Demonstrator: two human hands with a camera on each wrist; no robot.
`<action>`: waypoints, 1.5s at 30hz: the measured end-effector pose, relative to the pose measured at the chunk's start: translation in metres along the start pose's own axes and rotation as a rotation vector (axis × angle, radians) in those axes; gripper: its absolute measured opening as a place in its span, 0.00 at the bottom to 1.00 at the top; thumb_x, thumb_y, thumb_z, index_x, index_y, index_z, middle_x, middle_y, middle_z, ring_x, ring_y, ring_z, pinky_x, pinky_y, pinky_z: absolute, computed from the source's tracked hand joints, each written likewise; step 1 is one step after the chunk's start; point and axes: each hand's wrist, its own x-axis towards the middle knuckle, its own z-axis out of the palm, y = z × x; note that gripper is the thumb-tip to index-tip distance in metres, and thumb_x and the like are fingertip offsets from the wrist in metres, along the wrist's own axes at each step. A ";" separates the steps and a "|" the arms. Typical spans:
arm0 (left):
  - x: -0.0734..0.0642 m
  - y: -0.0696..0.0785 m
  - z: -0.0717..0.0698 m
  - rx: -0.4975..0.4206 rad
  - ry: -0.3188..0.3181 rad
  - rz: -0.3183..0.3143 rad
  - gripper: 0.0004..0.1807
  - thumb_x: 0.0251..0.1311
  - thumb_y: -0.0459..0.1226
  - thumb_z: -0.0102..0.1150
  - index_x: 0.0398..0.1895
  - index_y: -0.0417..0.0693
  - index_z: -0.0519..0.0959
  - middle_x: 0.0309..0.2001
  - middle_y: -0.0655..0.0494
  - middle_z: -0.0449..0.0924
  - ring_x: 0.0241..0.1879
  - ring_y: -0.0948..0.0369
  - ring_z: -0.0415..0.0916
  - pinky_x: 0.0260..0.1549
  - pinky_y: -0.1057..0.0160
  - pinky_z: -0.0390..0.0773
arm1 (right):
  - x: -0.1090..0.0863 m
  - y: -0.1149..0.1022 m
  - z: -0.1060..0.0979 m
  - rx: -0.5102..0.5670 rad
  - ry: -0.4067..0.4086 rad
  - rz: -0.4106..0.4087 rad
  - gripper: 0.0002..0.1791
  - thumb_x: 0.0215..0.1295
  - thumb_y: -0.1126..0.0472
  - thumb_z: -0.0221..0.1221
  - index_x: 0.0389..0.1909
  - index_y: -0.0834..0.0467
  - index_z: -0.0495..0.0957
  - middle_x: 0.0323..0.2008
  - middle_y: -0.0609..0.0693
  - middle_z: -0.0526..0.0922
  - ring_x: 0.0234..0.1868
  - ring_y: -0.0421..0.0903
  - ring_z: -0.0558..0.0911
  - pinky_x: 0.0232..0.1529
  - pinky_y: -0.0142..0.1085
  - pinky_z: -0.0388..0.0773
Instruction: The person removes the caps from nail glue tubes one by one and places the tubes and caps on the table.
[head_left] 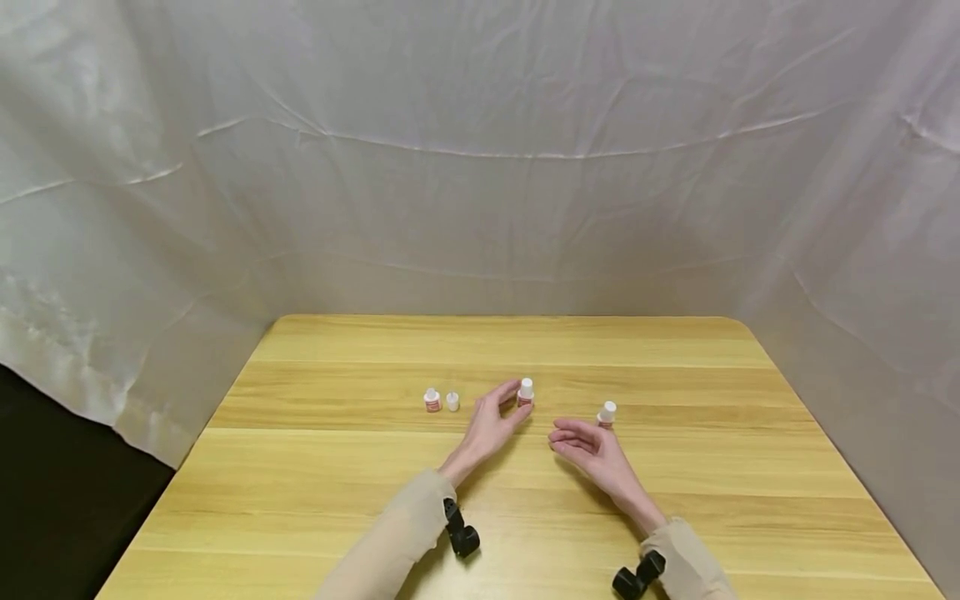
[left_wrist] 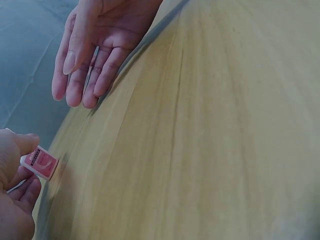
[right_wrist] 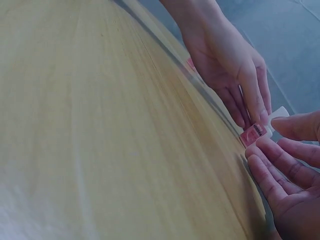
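Note:
My left hand (head_left: 489,427) holds a small white bottle with a red label (head_left: 527,392) between thumb and fingers. The bottle stands on the table with its white cap up. In the left wrist view the red label (left_wrist: 41,163) shows between thumb and fingertips. To the right, my right hand (head_left: 596,457) hovers over the table, fingers loosely extended and holding nothing. Just behind it is a second white-capped bottle (head_left: 607,412), its lower part hidden by the hand. Left of my left hand stands an uncapped bottle (head_left: 432,402), a loose white cap (head_left: 453,402) beside it.
The wooden table (head_left: 300,483) has rounded far corners. Pale grey fabric (head_left: 510,208) hangs behind it and along both sides. A black camera mount sits on each wrist, the left one (head_left: 461,533) and the right one (head_left: 637,575).

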 end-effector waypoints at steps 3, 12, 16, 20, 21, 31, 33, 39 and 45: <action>0.002 0.000 0.000 -0.010 0.000 0.001 0.29 0.69 0.39 0.61 0.70 0.38 0.68 0.66 0.39 0.76 0.64 0.46 0.77 0.66 0.51 0.75 | 0.000 0.001 0.000 0.000 0.003 -0.002 0.24 0.68 0.70 0.61 0.60 0.79 0.70 0.50 0.76 0.81 0.45 0.31 0.84 0.50 0.21 0.80; 0.008 -0.002 0.002 -0.014 0.022 -0.006 0.25 0.68 0.38 0.63 0.65 0.38 0.74 0.57 0.43 0.84 0.54 0.51 0.84 0.56 0.58 0.83 | 0.000 0.000 0.001 0.003 0.008 0.003 0.24 0.68 0.69 0.61 0.60 0.79 0.70 0.51 0.76 0.81 0.45 0.32 0.84 0.50 0.21 0.80; 0.009 -0.002 0.003 0.004 0.047 0.016 0.21 0.65 0.36 0.65 0.59 0.37 0.79 0.51 0.42 0.87 0.47 0.52 0.86 0.49 0.63 0.85 | -0.001 0.000 0.000 0.009 0.005 0.009 0.24 0.68 0.69 0.61 0.60 0.79 0.70 0.51 0.76 0.81 0.46 0.33 0.85 0.50 0.22 0.80; 0.011 -0.003 0.005 0.022 0.070 0.027 0.17 0.63 0.36 0.67 0.53 0.38 0.83 0.46 0.43 0.88 0.43 0.53 0.86 0.44 0.68 0.85 | -0.001 0.000 0.000 0.002 0.004 0.002 0.24 0.68 0.69 0.61 0.60 0.79 0.70 0.51 0.75 0.81 0.46 0.33 0.85 0.51 0.22 0.80; 0.011 -0.003 0.005 0.025 0.074 0.027 0.16 0.63 0.36 0.67 0.52 0.39 0.83 0.45 0.44 0.89 0.42 0.54 0.86 0.43 0.68 0.85 | -0.001 0.000 0.000 -0.001 0.005 0.000 0.24 0.68 0.69 0.61 0.60 0.79 0.71 0.51 0.75 0.82 0.46 0.33 0.85 0.51 0.22 0.80; 0.011 -0.005 0.007 0.009 0.090 0.014 0.14 0.60 0.36 0.70 0.48 0.41 0.85 0.43 0.46 0.89 0.39 0.59 0.86 0.40 0.72 0.84 | 0.001 0.002 0.000 -0.019 0.019 0.036 0.23 0.68 0.68 0.61 0.60 0.77 0.72 0.51 0.73 0.82 0.46 0.32 0.84 0.51 0.21 0.79; 0.011 -0.006 0.007 0.007 0.091 0.006 0.13 0.60 0.36 0.70 0.47 0.42 0.85 0.42 0.47 0.89 0.38 0.60 0.85 0.40 0.72 0.83 | 0.002 0.002 0.000 -0.021 0.020 0.047 0.23 0.68 0.68 0.62 0.60 0.76 0.72 0.51 0.72 0.83 0.46 0.32 0.84 0.52 0.21 0.79; 0.008 -0.007 0.005 0.008 0.095 0.007 0.12 0.60 0.37 0.70 0.45 0.42 0.86 0.42 0.47 0.90 0.37 0.62 0.85 0.39 0.72 0.83 | 0.004 0.001 0.001 -0.021 0.017 0.053 0.24 0.68 0.67 0.62 0.60 0.76 0.72 0.52 0.72 0.83 0.46 0.32 0.84 0.52 0.22 0.79; 0.003 -0.009 0.002 0.024 0.097 0.017 0.12 0.59 0.37 0.71 0.45 0.42 0.86 0.42 0.48 0.90 0.39 0.61 0.86 0.39 0.72 0.84 | 0.009 -0.001 0.004 -0.025 0.021 0.032 0.24 0.67 0.68 0.62 0.60 0.76 0.72 0.52 0.72 0.83 0.46 0.34 0.85 0.53 0.21 0.79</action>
